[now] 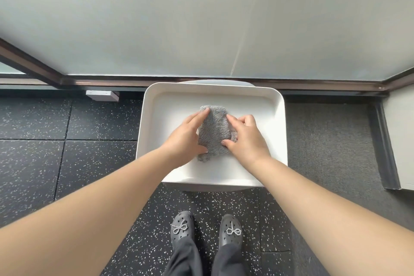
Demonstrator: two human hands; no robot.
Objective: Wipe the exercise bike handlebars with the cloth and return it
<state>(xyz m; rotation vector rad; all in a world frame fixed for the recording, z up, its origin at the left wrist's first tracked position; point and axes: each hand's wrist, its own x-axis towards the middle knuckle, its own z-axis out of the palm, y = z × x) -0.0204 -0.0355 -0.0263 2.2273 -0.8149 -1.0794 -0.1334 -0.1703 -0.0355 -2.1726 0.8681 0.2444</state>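
Note:
A folded grey fluffy cloth [214,132] lies in the middle of a white tray [277,119] that stands on a low white stand. My left hand [187,136] holds the cloth's left edge, fingers along its side and thumb on its lower part. On the other side my right hand [247,135] grips the right edge, with the thumb pressed onto the cloth. The cloth rests on the tray floor. No exercise bike or handlebars are in view.
A frosted glass wall [201,18] with a dark metal frame rises just behind the tray. The floor is black speckled rubber tile [44,163], with grey carpet [324,141] to the right. My feet in dark clogs [182,228] stand just before the tray.

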